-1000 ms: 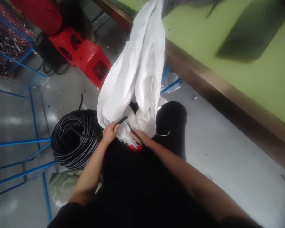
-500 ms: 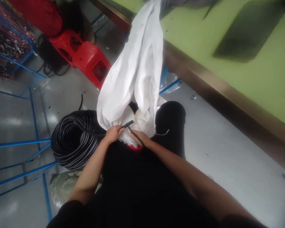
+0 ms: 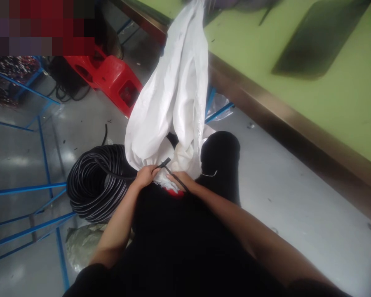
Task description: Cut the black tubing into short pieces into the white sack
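Note:
My left hand [image 3: 146,176] is closed around a black cable [image 3: 165,162], whose free end sticks out past the fingertips. Behind that hand the cable runs back to a thick coil of black cable [image 3: 80,181] on the left. In my closed right hand [image 3: 183,181] lies a slim dark cable-like length [image 3: 177,180]; its thin tip meets the left cable's end, and its exact kind is unclear. Both hands are close together above my lap, over the frayed edge of a white woven sack [image 3: 163,107]. A bit of red shows beneath the hands.
A green-topped table [image 3: 352,107] with a metal edge and a dark flat panel [image 3: 320,41] fills the right. Red plastic stools [image 3: 114,80] lie at upper left. Blue metal frames [image 3: 27,189] stand left, with a plastic-wrapped bundle [image 3: 83,245] below the coil.
The view has shifted slightly. The left cable's end and the right hand's dark piece have moved a little toward the left; both hands keep their holds.

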Action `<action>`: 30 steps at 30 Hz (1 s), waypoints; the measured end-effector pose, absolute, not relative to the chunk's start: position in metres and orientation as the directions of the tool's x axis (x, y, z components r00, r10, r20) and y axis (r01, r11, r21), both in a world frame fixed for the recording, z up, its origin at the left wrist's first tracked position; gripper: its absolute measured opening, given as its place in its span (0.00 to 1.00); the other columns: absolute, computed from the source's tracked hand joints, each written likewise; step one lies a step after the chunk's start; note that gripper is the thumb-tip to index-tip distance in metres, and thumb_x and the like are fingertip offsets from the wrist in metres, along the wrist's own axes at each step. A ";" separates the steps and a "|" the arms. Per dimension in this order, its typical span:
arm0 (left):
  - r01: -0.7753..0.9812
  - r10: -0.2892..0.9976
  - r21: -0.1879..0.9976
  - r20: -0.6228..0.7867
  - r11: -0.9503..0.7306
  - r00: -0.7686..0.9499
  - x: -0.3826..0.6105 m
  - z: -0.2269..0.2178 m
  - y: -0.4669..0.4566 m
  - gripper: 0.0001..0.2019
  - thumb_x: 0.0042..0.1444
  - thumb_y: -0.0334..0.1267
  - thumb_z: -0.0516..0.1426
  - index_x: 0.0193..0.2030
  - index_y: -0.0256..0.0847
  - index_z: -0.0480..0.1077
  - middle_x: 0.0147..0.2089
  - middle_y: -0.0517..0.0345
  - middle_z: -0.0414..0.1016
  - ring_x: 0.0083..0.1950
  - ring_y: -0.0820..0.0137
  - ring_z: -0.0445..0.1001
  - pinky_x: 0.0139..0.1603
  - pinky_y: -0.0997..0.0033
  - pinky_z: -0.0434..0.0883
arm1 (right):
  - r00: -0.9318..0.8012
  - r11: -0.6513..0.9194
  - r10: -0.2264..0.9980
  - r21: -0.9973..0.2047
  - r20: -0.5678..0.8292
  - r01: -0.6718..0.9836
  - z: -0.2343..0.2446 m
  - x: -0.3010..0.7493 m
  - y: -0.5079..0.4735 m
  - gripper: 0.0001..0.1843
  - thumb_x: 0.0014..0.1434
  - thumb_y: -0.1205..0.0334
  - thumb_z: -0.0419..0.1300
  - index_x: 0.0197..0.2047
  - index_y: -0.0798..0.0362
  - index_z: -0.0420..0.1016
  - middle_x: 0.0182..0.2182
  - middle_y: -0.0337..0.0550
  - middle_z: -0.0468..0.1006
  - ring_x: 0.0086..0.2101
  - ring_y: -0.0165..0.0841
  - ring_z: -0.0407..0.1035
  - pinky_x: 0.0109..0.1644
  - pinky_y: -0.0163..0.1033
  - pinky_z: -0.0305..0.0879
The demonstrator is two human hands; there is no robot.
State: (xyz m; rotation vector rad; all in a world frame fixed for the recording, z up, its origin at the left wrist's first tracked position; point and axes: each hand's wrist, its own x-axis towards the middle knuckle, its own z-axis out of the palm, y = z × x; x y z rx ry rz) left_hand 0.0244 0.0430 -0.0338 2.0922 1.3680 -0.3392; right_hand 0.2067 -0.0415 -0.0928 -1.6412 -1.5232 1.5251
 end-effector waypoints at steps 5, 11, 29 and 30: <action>0.912 0.756 0.330 -0.524 -0.245 0.393 0.021 -0.030 0.045 0.17 0.62 0.45 0.50 0.52 0.46 0.73 0.48 0.54 0.78 0.47 0.63 0.75 0.44 0.70 0.69 | -0.143 -0.359 0.893 -0.868 -0.426 0.344 -0.091 0.207 -0.040 0.23 0.60 0.45 0.51 0.22 0.53 0.65 0.20 0.38 0.70 0.24 0.30 0.67 0.28 0.33 0.60; 0.829 0.679 0.473 -0.506 -0.297 0.532 0.039 -0.026 0.035 0.18 0.63 0.45 0.49 0.50 0.42 0.74 0.44 0.53 0.79 0.41 0.65 0.75 0.42 0.70 0.69 | -0.098 -0.526 0.847 -0.850 -0.523 -0.004 -0.083 0.210 -0.035 0.19 0.57 0.44 0.56 0.31 0.53 0.66 0.13 0.32 0.66 0.13 0.28 0.62 0.17 0.31 0.58; 0.908 0.810 0.348 -0.446 -0.234 0.380 0.020 -0.027 0.039 0.18 0.64 0.46 0.47 0.52 0.44 0.72 0.46 0.56 0.77 0.45 0.65 0.74 0.45 0.71 0.68 | -0.126 -0.471 0.876 -0.882 -0.466 -0.021 -0.083 0.209 -0.037 0.16 0.60 0.48 0.53 0.38 0.53 0.66 0.22 0.35 0.70 0.20 0.26 0.67 0.22 0.29 0.62; 0.912 0.816 0.338 -0.442 -0.234 0.373 0.021 -0.026 0.041 0.18 0.64 0.46 0.47 0.51 0.44 0.72 0.45 0.56 0.77 0.45 0.65 0.75 0.44 0.71 0.68 | -0.155 -0.463 0.873 -0.886 -0.462 0.029 -0.083 0.210 -0.038 0.15 0.60 0.48 0.54 0.39 0.53 0.67 0.24 0.35 0.71 0.20 0.26 0.67 0.23 0.30 0.63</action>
